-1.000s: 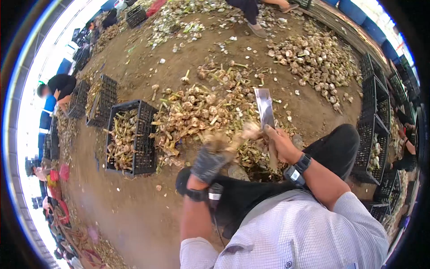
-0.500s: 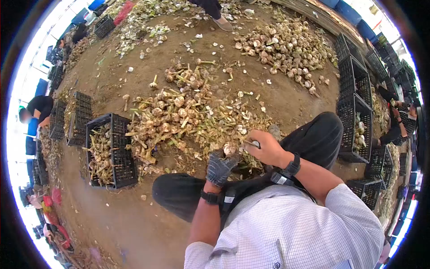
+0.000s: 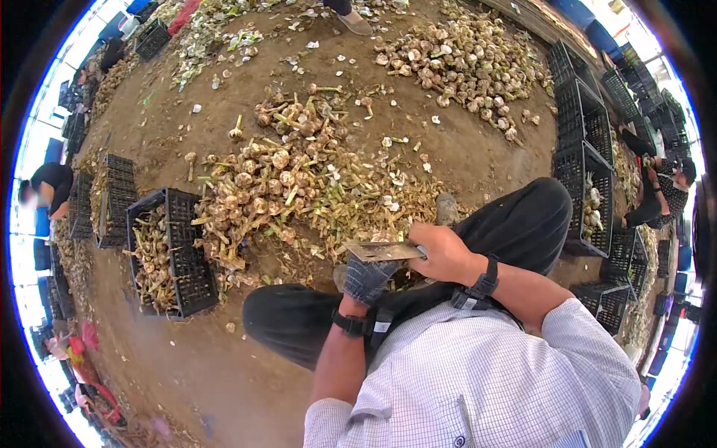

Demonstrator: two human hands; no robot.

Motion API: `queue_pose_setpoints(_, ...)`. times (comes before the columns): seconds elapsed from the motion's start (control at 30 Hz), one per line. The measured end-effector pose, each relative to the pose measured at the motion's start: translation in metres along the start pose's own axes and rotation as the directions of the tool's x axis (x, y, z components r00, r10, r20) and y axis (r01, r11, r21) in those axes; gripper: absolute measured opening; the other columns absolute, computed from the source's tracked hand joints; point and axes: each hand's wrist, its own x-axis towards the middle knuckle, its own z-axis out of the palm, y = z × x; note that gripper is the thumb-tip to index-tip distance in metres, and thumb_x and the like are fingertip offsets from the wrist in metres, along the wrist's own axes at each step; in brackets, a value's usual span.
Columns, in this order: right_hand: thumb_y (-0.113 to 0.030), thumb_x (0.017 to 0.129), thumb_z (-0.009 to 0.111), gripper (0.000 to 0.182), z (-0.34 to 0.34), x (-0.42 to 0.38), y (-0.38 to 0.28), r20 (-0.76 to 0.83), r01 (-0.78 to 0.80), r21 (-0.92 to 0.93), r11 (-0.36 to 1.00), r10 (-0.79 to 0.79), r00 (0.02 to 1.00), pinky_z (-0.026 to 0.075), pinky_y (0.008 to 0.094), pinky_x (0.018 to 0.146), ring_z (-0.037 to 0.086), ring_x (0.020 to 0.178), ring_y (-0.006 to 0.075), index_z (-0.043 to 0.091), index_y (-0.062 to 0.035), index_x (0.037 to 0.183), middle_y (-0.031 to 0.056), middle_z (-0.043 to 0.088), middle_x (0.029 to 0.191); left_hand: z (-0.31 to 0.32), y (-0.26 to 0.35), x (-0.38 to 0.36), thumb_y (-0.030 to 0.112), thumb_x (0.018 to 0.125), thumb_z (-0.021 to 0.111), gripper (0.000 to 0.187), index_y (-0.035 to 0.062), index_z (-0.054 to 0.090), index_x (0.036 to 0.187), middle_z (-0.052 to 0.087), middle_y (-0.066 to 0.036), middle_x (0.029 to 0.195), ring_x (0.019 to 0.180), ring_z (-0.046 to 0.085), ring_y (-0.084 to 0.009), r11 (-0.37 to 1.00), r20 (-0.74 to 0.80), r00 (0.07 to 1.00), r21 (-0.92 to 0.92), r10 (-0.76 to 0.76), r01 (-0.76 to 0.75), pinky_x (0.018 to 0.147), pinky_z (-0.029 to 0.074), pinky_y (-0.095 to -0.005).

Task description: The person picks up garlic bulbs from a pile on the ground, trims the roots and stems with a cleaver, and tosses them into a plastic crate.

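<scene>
My right hand (image 3: 442, 254) grips the handle of a broad cleaver (image 3: 382, 251), whose blade lies flat and points left. My gloved left hand (image 3: 366, 278) sits right under the blade, closed around something I cannot make out beneath it. In front of both hands lies a big heap of garlic bulbs with stalks (image 3: 291, 190) on the dirt. My dark-trousered legs (image 3: 523, 224) frame the hands.
A black crate (image 3: 183, 257) with cut stalks stands to the left. More black crates (image 3: 590, 164) line the right. A second garlic heap (image 3: 455, 56) lies at the back. Other people crouch at the left edge (image 3: 45, 187) and right edge (image 3: 665, 190).
The cleaver came down from its raised position a second ago and now lies flat over my left hand. The garlic bulb seen in the left hand is now hidden.
</scene>
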Motion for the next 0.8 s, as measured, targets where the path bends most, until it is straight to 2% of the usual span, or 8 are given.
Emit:
queue_pose_setpoints(0.13,-0.014,0.068,0.067,0.023,0.002,0.0,0.0,0.003,0.009,-0.023,1.0,-0.009,1.0,0.044,0.0455,0.062,0.055,0.073,0.0401,0.053,0.0002,0.078,0.0184,0.053,0.076,0.007,-0.006,-0.002,0.021,0.08,0.071,0.028,0.0075,0.066,0.104,0.069,-0.009,0.1,0.094,0.064,-0.025,0.992,-0.084,0.996,-0.128,0.013,-0.024,0.084,0.049,-0.0379)
queue_pose_setpoints(0.5,-0.022,0.073,0.065,0.022,0.025,0.009,0.024,0.077,-0.039,-0.108,0.993,0.047,0.996,0.048,0.0469,0.069,0.06,0.077,0.0386,0.062,-0.0014,0.081,0.0187,0.06,0.078,-0.002,-0.007,-0.001,0.024,0.077,0.074,0.034,0.0068,0.067,0.105,0.07,-0.01,0.096,0.088,0.065,-0.0263,0.88,-0.103,0.952,-0.42,-0.288,0.221,0.081,0.05,-0.037)
queue_pose_setpoints(0.53,-0.022,0.073,0.065,0.023,0.027,0.008,0.027,0.076,-0.042,-0.109,0.993,0.051,0.996,0.048,0.047,0.069,0.06,0.077,0.0386,0.063,-0.0013,0.082,0.019,0.061,0.078,-0.005,-0.01,-0.009,0.025,0.076,0.074,0.035,0.0071,0.066,0.106,0.069,-0.01,0.095,0.086,0.065,-0.0265,0.993,-0.216,0.972,-0.085,-0.093,0.076,0.08,0.05,-0.0369)
queue_pose_setpoints(0.6,-0.024,0.076,0.063,0.024,0.029,0.001,0.086,0.31,-0.318,-0.394,0.862,0.451,0.837,0.049,0.0472,0.069,0.061,0.075,0.0392,0.065,-0.0008,0.083,0.0214,0.063,0.078,-0.018,-0.017,-0.025,0.025,0.076,0.075,0.037,0.0075,0.065,0.107,0.069,-0.01,0.092,0.083,0.064,-0.0269,0.783,-0.196,0.914,0.597,0.356,-0.178,0.078,0.05,-0.0366)
queue_pose_setpoints(0.63,-0.025,0.079,0.061,0.026,0.024,-0.007,0.09,0.278,-0.298,-0.349,0.889,0.402,0.873,0.05,0.0468,0.068,0.062,0.072,0.0387,0.066,0.0004,0.084,0.0224,0.064,0.077,-0.021,-0.003,-0.018,0.024,0.074,0.077,0.04,0.0068,0.064,0.107,0.068,-0.01,0.089,0.079,0.064,-0.0267,0.994,-0.376,0.92,0.044,0.109,-0.1,0.073,0.051,-0.0361)
queue_pose_setpoints(0.73,-0.031,0.078,0.061,0.033,0.021,0.002,0.077,-0.005,-0.27,-0.202,0.941,0.275,0.961,0.049,0.0472,0.064,0.06,0.071,0.0423,0.062,0.0019,0.081,0.025,0.062,0.073,-0.029,-0.006,-0.01,0.023,0.073,0.077,0.04,0.0047,0.063,0.105,0.068,-0.01,0.087,0.077,0.064,-0.0262,0.988,-0.381,0.924,0.137,-0.011,0.068,0.071,0.051,-0.0371)
queue_pose_setpoints(0.77,-0.032,0.082,0.062,0.034,0.017,0.007,0.075,0.014,-0.308,-0.17,0.936,0.315,0.949,0.049,0.0437,0.064,0.062,0.064,0.032,0.066,0.0003,0.09,0.0165,0.064,0.07,-0.024,-0.001,-0.003,0.021,0.074,0.075,0.036,0.003,0.063,0.102,0.068,-0.01,0.086,0.077,0.064,-0.0264,0.957,-0.315,0.926,-0.264,-0.208,0.125,0.073,0.051,-0.0377)
queue_pose_setpoints(0.8,-0.034,0.082,0.062,0.036,0.012,0.012,0.063,0.04,-0.358,0.02,0.934,0.357,0.933,0.049,0.0421,0.064,0.062,0.064,0.0288,0.066,0.0001,0.093,0.0145,0.064,0.07,-0.018,0.007,0.005,0.019,0.074,0.075,0.035,0.0024,0.062,0.103,0.068,-0.01,0.088,0.08,0.064,-0.0251,0.965,-0.308,0.932,-0.232,-0.191,0.121,0.072,0.051,-0.0364)
